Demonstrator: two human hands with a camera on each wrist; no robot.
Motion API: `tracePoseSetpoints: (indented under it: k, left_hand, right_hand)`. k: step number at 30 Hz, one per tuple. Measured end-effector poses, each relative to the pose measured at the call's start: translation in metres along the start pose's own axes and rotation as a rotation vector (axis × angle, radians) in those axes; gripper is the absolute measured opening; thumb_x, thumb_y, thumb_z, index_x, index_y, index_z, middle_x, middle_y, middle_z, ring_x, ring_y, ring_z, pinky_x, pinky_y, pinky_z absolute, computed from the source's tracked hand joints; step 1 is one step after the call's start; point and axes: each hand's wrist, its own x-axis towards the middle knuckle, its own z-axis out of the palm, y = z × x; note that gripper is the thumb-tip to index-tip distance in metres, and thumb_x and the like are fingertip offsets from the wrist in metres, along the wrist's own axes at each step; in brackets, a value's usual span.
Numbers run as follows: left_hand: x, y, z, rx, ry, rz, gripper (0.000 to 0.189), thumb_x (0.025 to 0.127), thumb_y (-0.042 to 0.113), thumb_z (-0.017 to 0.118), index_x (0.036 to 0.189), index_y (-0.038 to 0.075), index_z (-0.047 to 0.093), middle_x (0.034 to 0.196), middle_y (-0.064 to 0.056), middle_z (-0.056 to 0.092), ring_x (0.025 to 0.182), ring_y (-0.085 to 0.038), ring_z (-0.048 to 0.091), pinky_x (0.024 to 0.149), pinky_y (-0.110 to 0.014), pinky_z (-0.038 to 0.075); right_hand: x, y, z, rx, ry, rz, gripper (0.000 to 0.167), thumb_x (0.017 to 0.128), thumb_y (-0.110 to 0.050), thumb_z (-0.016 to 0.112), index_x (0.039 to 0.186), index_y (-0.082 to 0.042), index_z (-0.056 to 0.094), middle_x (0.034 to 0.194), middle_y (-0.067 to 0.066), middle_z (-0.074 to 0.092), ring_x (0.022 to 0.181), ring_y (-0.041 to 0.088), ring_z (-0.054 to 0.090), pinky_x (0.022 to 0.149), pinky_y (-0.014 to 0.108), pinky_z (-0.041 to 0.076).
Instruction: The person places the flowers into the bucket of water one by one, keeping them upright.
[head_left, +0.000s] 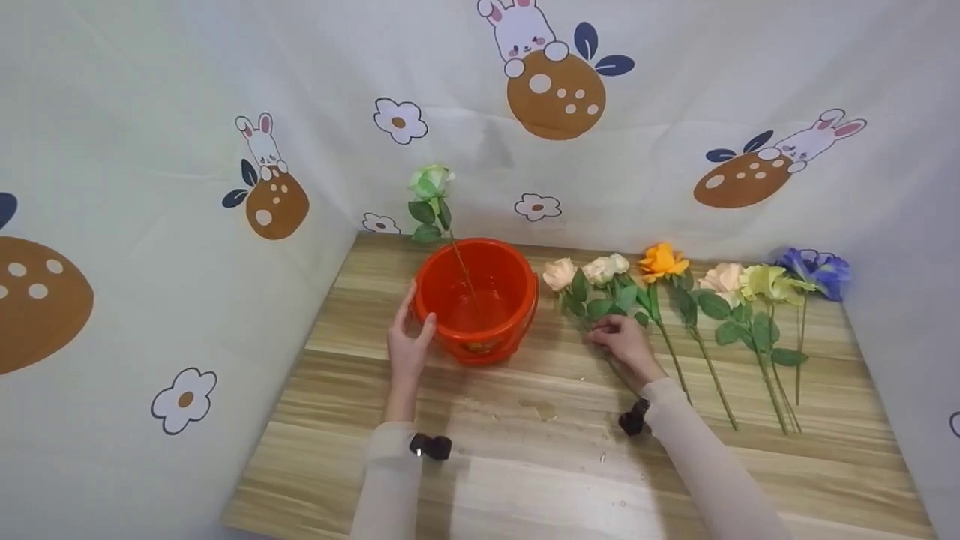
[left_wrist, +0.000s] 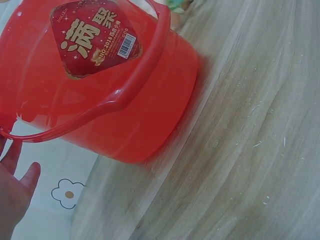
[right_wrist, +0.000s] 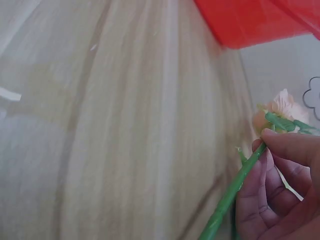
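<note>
A red plastic bucket (head_left: 480, 334) stands on the wooden table, its label showing in the left wrist view. Inside it leans a pale green artificial rose (head_left: 431, 182), its bloom sticking up past the back rim. My left hand (head_left: 409, 345) rests at the bucket's left side, thumb and fingers spread beside the rim. To the right of the bucket, my right hand (head_left: 624, 341) pinches the green stem (right_wrist: 235, 187) of a peach artificial rose (right_wrist: 285, 110) between thumb and fingers. That rose lies leftmost in a row of flowers.
Further right lie another pale rose (head_left: 606, 268), an orange flower (head_left: 664, 262), a pink rose (head_left: 721, 279), a yellow-green flower (head_left: 772, 285) and a blue-purple flower (head_left: 821, 271). Small clear scraps (head_left: 547, 414) dot the table (head_left: 330, 450). Printed cloth (head_left: 450, 60) hangs behind and on the sides.
</note>
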Motion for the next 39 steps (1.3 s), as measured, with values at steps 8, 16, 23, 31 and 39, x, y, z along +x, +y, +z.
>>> tracePoseSetpoints:
  k: [8, 16, 23, 31, 39]
  left_hand:
    - [0.001, -0.003, 0.000, -0.042, -0.003, 0.012, 0.057, 0.092, -0.001, 0.064, 0.146, -0.006, 0.044, 0.156, -0.021, 0.039, 0.148, -0.033, 0.033, 0.121, -0.025, 0.031]
    - [0.001, -0.005, 0.002, -0.072, 0.011, 0.018, 0.057, 0.091, -0.007, 0.063, 0.145, -0.008, 0.044, 0.155, -0.025, 0.038, 0.147, -0.035, 0.033, 0.121, -0.031, 0.031]
    - [0.002, -0.006, 0.002, -0.081, 0.015, 0.024, 0.056, 0.091, -0.007, 0.062, 0.144, -0.009, 0.044, 0.154, -0.026, 0.039, 0.147, -0.037, 0.033, 0.122, -0.042, 0.029]
    - [0.001, -0.005, 0.002, -0.098, 0.013, 0.009, 0.058, 0.091, -0.007, 0.062, 0.146, -0.008, 0.043, 0.156, -0.022, 0.038, 0.148, -0.033, 0.033, 0.122, -0.042, 0.029]
    - [0.001, -0.005, 0.003, -0.127, -0.007, 0.031, 0.059, 0.091, -0.010, 0.059, 0.147, -0.009, 0.041, 0.157, -0.024, 0.036, 0.148, -0.035, 0.031, 0.122, -0.034, 0.031]
  right_hand:
    - [-0.007, -0.026, -0.002, 0.036, 0.022, -0.063, 0.028, 0.090, -0.002, 0.067, 0.111, 0.016, 0.065, 0.081, 0.002, 0.071, 0.071, 0.009, 0.064, 0.062, 0.017, 0.052]
    - [-0.022, -0.055, -0.003, 0.071, 0.071, -0.067, 0.032, 0.090, -0.009, 0.071, 0.114, 0.011, 0.066, 0.090, 0.001, 0.073, 0.077, 0.000, 0.060, 0.070, 0.013, 0.051]
    - [-0.036, -0.067, 0.000, 0.206, 0.065, -0.078, 0.032, 0.092, -0.011, 0.070, 0.118, 0.007, 0.065, 0.090, -0.009, 0.071, 0.082, 0.001, 0.064, 0.075, 0.017, 0.054]
    - [-0.052, -0.080, 0.005, 0.301, 0.078, -0.184, 0.017, 0.091, -0.002, 0.068, 0.107, 0.000, 0.072, 0.088, -0.014, 0.074, 0.086, 0.002, 0.067, 0.080, 0.020, 0.055]
    - [-0.060, -0.079, 0.008, 0.459, 0.064, -0.316, 0.016, 0.091, 0.003, 0.066, 0.106, 0.002, 0.071, 0.089, -0.007, 0.076, 0.088, 0.006, 0.069, 0.081, 0.022, 0.057]
